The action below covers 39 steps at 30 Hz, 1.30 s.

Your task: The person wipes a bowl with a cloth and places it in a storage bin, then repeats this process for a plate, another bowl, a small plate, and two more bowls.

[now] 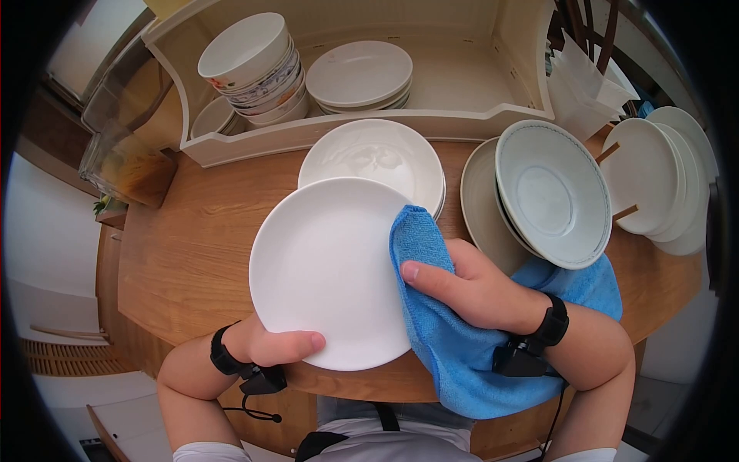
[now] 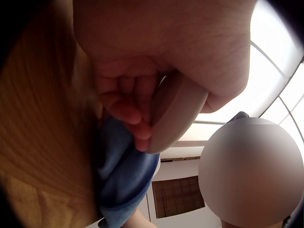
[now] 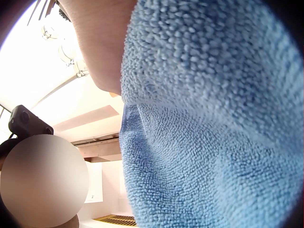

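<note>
A white plate (image 1: 327,269) is held tilted above the near part of the table. My left hand (image 1: 285,346) grips its lower left rim, thumb on the upper face; in the left wrist view the fingers (image 2: 128,111) curl beneath the plate (image 2: 178,114). At the plate's right rim, my right hand (image 1: 485,285) pinches a blue cloth (image 1: 422,239) around the edge, thumb on top. The cloth hangs down past the table's front edge and fills much of the right wrist view (image 3: 204,142). The right fingers are hidden beneath it.
Behind the held plate is a plate stack (image 1: 369,150). Bowls (image 1: 554,196) rest tilted on a plate (image 1: 477,200) to the right, beside plates in a rack (image 1: 643,177). A cream bin (image 1: 462,92) at the back holds stacked bowls (image 1: 246,54) and plates (image 1: 360,73).
</note>
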Each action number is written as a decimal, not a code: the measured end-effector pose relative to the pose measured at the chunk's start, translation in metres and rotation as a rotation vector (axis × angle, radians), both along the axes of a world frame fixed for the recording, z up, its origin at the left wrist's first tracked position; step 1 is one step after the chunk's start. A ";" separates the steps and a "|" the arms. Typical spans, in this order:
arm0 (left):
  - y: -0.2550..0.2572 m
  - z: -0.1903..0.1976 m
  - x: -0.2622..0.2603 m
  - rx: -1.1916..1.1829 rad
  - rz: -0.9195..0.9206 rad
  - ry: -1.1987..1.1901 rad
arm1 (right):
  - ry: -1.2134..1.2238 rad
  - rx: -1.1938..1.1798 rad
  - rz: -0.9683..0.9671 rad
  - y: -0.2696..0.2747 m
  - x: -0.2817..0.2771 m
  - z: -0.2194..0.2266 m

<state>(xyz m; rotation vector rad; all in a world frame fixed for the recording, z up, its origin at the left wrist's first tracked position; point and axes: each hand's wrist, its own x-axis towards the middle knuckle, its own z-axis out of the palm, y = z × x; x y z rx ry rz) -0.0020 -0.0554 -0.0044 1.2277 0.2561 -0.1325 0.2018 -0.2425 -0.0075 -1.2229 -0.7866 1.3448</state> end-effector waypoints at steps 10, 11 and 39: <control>0.006 -0.008 -0.003 0.019 -0.056 -0.016 | 0.006 0.009 0.002 0.000 0.000 -0.001; 0.007 -0.009 -0.004 0.025 -0.072 -0.020 | 0.006 0.009 0.002 0.000 0.000 0.000; 0.014 0.007 0.002 0.035 -0.355 0.228 | -0.241 0.086 0.324 0.000 0.008 0.000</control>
